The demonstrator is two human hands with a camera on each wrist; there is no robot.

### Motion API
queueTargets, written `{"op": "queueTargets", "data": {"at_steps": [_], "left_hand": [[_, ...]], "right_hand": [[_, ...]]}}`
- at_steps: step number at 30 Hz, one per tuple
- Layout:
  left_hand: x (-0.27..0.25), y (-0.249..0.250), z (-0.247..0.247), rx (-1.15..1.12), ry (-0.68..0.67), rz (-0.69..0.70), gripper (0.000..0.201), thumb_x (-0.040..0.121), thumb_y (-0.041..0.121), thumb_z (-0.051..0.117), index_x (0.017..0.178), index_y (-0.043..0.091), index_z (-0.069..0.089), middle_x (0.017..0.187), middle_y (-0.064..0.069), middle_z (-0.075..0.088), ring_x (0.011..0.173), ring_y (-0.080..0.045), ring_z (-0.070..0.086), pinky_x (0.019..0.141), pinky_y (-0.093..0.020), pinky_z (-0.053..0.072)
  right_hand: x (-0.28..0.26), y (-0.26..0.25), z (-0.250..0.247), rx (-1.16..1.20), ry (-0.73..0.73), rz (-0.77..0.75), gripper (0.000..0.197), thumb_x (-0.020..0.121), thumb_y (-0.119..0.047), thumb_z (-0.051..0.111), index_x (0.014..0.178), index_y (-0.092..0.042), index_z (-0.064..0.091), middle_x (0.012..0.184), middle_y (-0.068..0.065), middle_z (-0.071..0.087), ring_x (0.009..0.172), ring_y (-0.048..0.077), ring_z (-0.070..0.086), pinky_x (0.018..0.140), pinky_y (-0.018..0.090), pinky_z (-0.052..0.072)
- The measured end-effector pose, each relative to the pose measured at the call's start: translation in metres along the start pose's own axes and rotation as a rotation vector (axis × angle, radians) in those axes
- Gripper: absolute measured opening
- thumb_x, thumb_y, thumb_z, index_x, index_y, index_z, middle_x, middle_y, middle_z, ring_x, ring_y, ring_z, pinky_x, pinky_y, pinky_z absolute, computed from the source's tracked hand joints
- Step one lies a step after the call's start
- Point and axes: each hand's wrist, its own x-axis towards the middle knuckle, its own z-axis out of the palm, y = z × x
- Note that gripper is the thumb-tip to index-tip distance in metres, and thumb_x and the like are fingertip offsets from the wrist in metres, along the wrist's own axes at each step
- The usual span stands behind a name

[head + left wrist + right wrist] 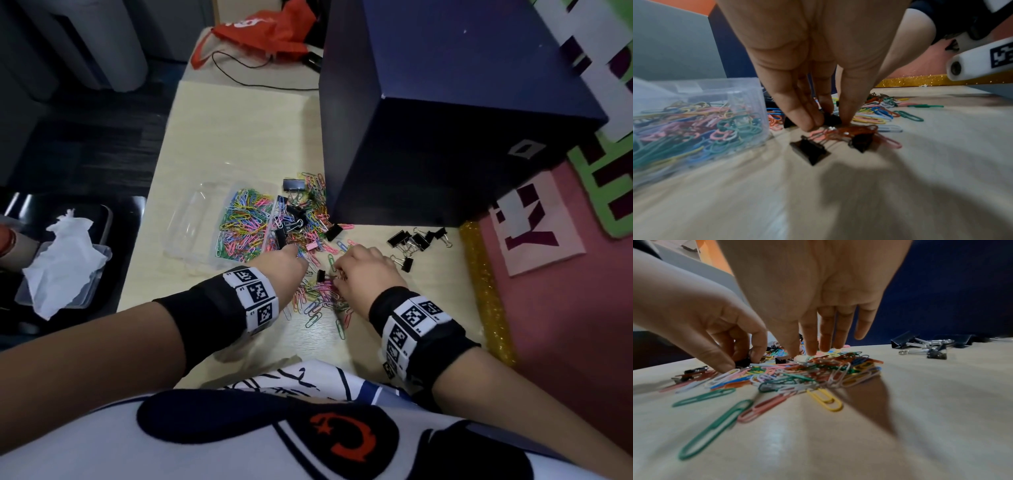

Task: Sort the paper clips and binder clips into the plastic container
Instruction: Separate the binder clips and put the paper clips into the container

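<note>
Left hand [818, 65] grip pinches a black binder clip [830, 119] just right of the plastic container [748, 97]; clip's axis indeterminable. Right hand [818, 296] grip wide, fingertips [810, 352] on paper clips [818, 369].

A clear plastic container [191, 219] lies near the table's [239, 137] left edge, one compartment heaped with coloured paper clips [245, 224]. More coloured paper clips [322, 294] are scattered mid-table, mixed with black binder clips [296, 209]. A separate group of black binder clips [412, 241] is gathered toward the right edge.
</note>
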Motion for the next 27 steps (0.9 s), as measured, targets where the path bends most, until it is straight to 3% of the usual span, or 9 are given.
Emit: {"op": "queueTargets", "data": {"at_steps": [3,6,8,11,15,17,20,24,27], "left_hand": [[0.000,0.002,-0.001,-0.014,0.009,0.001,0.029,0.083,0.005,0.054,0.112,0.008,0.051,0.109,-0.011,0.043,0.088,-0.031,0.060,0.068,-0.037,0.051],[-0.003,0.004,-0.003,-0.033,0.042,0.016,0.034,0.084,0.011,0.055,0.117,0.011,0.049,0.110,-0.010,0.045,0.094,-0.031,0.059,0.069,-0.036,0.046],[-0.005,0.005,-0.008,-0.042,0.065,0.031,0.034,0.084,0.016,0.057,0.117,0.013,0.050,0.111,-0.009,0.050,0.098,-0.030,0.058,0.072,-0.035,0.045],[-0.006,0.001,-0.015,-0.058,0.097,0.037,0.029,0.082,0.024,0.059,0.110,0.015,0.053,0.107,-0.007,0.055,0.096,-0.027,0.058,0.076,-0.035,0.050],[-0.006,-0.001,-0.027,-0.060,0.072,0.009,0.029,0.080,0.033,0.064,0.102,0.013,0.058,0.099,-0.005,0.053,0.087,-0.023,0.058,0.069,-0.033,0.051],[-0.004,0.000,-0.034,-0.022,0.037,0.017,0.030,0.082,0.036,0.063,0.101,0.013,0.060,0.099,-0.005,0.055,0.086,-0.022,0.059,0.067,-0.032,0.051],[0.003,0.006,-0.044,-0.069,0.066,0.065,0.029,0.083,0.038,0.062,0.102,0.016,0.062,0.100,-0.004,0.057,0.088,-0.021,0.058,0.069,-0.032,0.049],[0.015,0.020,-0.057,-0.325,0.341,0.142,0.045,0.089,0.042,0.058,0.126,0.016,0.056,0.115,-0.007,0.062,0.105,-0.024,0.060,0.089,-0.032,0.046],[0.017,0.030,-0.063,-0.452,0.402,0.159,0.055,0.091,0.041,0.057,0.139,0.017,0.044,0.127,-0.008,0.054,0.110,-0.023,0.058,0.097,-0.033,0.046]], "right_hand": [[0.004,-0.009,-0.003,-0.015,-0.020,-0.046,0.037,0.093,-0.038,0.051,0.127,-0.026,0.052,0.125,-0.001,0.049,0.121,0.023,0.040,0.099,0.037,0.031],[0.006,-0.019,0.001,-0.041,-0.057,-0.069,0.037,0.089,-0.025,0.051,0.127,-0.026,0.052,0.125,0.001,0.049,0.121,0.025,0.040,0.100,0.038,0.030],[0.005,-0.022,0.002,-0.023,-0.027,-0.072,0.036,0.088,-0.019,0.051,0.124,-0.024,0.052,0.125,0.001,0.048,0.121,0.026,0.040,0.100,0.038,0.030],[0.001,-0.022,-0.001,0.091,0.051,-0.056,0.027,0.087,-0.027,0.057,0.113,-0.022,0.054,0.120,0.001,0.051,0.119,0.025,0.042,0.098,0.037,0.033],[-0.006,-0.006,-0.006,0.379,0.161,0.134,0.011,0.084,-0.025,0.063,0.092,-0.022,0.057,0.099,-0.001,0.062,0.093,0.021,0.058,0.079,0.029,0.046],[-0.009,0.006,-0.008,0.496,0.184,0.292,0.010,0.087,-0.027,0.063,0.093,-0.023,0.057,0.087,-0.004,0.064,0.079,0.018,0.060,0.071,0.027,0.049],[-0.012,0.024,-0.013,0.518,0.219,0.464,0.010,0.091,-0.028,0.057,0.097,-0.021,0.060,0.079,-0.003,0.064,0.067,0.017,0.056,0.061,0.025,0.044],[-0.015,0.041,-0.025,0.620,0.378,0.674,0.019,0.096,-0.026,0.051,0.112,-0.021,0.057,0.101,-0.002,0.067,0.080,0.019,0.060,0.066,0.023,0.040],[-0.019,0.048,-0.033,0.611,0.409,0.727,0.036,0.097,-0.023,0.050,0.133,-0.022,0.047,0.132,0.003,0.053,0.104,0.023,0.058,0.076,0.022,0.037]]}}
